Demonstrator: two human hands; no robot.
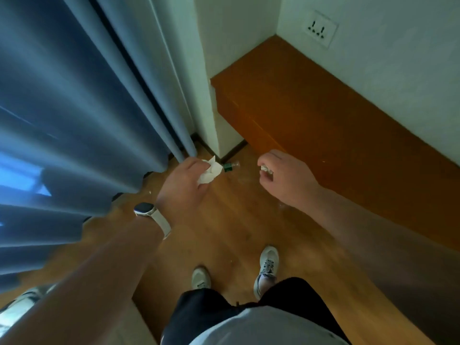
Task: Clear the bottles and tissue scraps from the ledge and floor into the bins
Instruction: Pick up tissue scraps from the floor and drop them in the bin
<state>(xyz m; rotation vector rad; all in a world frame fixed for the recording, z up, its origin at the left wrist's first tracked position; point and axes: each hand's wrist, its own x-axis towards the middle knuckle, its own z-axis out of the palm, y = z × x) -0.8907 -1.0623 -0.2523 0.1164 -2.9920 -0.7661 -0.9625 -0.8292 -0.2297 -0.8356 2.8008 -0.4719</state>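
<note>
Wooden flooring [236, 232] in a warm brown fills the middle and lower part of the frame, in a room corner seen from above. Blue-grey curtain [62, 108] folds take up the whole left side, and their hem reaches the floor. An orange-brown wooden ledge [311, 108] runs along the white wall [385, 70] from the upper centre down to the right edge. A white wall corner [206, 95] stands between the curtain and the ledge.

Two bare forearms reach forward from the bottom of the frame. The left hand [184, 185], just left of centre, grips a crumpled white tissue [210, 171] between thumb and fingers. The right hand [283, 175], just right of centre and in front of the ledge, has its fingers curled and pinches a small white tissue scrap [265, 168]. Both hands are above the floor.

Two pale sneakers [267, 265] stand on the floor at lower centre. A watch [145, 210] with a light strap sits on the left wrist. A white wall socket [319, 28] is at the upper right, above the ledge.

A small clear bottle [231, 166] with a green label lies on its side on the floor at the foot of the wall corner. It shows between the two hands, just beyond the left hand's tissue.
</note>
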